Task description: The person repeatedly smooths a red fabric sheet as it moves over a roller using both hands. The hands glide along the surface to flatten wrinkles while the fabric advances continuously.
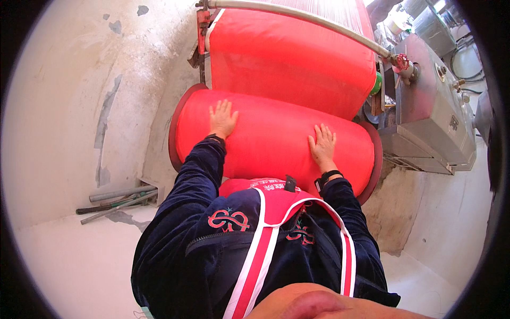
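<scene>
A large roll of red fabric [271, 139] with dark red end flanges lies across the front of my body. My left hand [223, 119] rests flat on its upper left part, fingers spread a little and holding nothing. Toward the roll's right end, my right hand [322, 146] also lies palm down on the fabric, its fingers slightly apart. Just beyond the roll, a sheet of red cloth [291, 60] hangs over a second roller, with fine threads above it. The lower edge of the near roll is partly hidden by my red apron [279, 207].
A metal pipe [303, 16] crosses above the cloth to a red valve handwheel [402, 62]. A grey metal machine housing [434, 115] stands at right. Several pipes or rods [119, 199] lie at lower left beside the pale wall [71, 119].
</scene>
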`<state>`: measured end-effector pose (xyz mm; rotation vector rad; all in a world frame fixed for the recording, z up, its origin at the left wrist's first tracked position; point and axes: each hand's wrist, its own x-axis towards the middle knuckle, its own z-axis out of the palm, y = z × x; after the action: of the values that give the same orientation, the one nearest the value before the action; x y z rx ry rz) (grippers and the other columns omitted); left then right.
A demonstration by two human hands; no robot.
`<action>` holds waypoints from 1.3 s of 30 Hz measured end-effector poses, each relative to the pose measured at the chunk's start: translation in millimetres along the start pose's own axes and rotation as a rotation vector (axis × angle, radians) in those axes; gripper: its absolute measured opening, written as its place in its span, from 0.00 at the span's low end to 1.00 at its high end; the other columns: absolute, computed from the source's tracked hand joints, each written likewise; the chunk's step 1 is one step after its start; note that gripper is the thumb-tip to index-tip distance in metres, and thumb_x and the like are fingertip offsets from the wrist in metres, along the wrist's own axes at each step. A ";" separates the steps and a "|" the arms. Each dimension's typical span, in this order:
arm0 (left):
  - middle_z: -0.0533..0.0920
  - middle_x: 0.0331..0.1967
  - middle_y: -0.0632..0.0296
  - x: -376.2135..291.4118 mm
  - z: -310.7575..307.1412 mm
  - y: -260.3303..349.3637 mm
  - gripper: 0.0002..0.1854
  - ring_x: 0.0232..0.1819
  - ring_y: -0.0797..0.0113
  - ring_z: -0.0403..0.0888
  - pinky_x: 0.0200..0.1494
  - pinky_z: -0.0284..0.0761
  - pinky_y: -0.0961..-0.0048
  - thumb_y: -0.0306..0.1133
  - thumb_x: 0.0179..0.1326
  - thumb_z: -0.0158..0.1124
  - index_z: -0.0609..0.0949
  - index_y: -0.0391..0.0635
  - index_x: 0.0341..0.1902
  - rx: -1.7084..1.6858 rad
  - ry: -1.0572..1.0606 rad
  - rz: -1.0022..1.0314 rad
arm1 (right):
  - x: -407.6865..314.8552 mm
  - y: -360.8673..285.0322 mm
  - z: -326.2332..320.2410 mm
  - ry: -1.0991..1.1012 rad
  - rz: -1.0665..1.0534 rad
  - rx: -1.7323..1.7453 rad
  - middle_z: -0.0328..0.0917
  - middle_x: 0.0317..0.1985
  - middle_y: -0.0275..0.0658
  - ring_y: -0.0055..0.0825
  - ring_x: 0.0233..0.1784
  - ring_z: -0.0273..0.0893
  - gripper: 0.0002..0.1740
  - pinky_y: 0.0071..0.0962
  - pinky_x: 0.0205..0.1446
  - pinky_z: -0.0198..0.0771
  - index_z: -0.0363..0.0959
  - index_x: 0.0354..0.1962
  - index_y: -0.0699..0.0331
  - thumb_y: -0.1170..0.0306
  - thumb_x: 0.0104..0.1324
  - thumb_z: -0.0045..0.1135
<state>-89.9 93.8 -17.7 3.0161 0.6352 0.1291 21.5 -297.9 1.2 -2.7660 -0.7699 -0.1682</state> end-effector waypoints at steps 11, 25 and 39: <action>0.69 0.65 0.55 6.1 -13.2 -21.6 0.25 0.69 0.55 0.61 0.65 0.54 0.41 0.47 0.64 0.54 0.73 0.46 0.59 0.118 0.251 0.085 | 7.9 25.2 -8.6 -0.010 0.097 -0.152 0.64 0.65 0.40 0.39 0.72 0.54 0.27 0.65 0.69 0.41 0.67 0.59 0.54 0.53 0.65 0.51; 0.64 0.71 0.60 12.1 6.6 28.1 0.31 0.73 0.57 0.57 0.70 0.45 0.40 0.56 0.67 0.44 0.70 0.51 0.66 0.001 -0.052 0.183 | 25.2 16.4 11.4 -0.142 0.013 -0.115 0.63 0.67 0.39 0.38 0.71 0.56 0.31 0.53 0.72 0.44 0.65 0.62 0.49 0.46 0.67 0.46; 0.63 0.71 0.63 -20.9 -4.6 -96.1 0.33 0.73 0.58 0.57 0.68 0.50 0.37 0.58 0.65 0.47 0.67 0.52 0.68 0.179 0.058 -0.095 | -42.2 116.4 -21.6 -0.016 0.273 -0.293 0.59 0.69 0.36 0.36 0.73 0.53 0.30 0.57 0.73 0.40 0.62 0.65 0.47 0.46 0.68 0.44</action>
<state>-147.8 173.4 -21.6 3.1553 0.8363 0.1644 45.3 -420.7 -11.5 -3.1159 -0.3884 -0.2198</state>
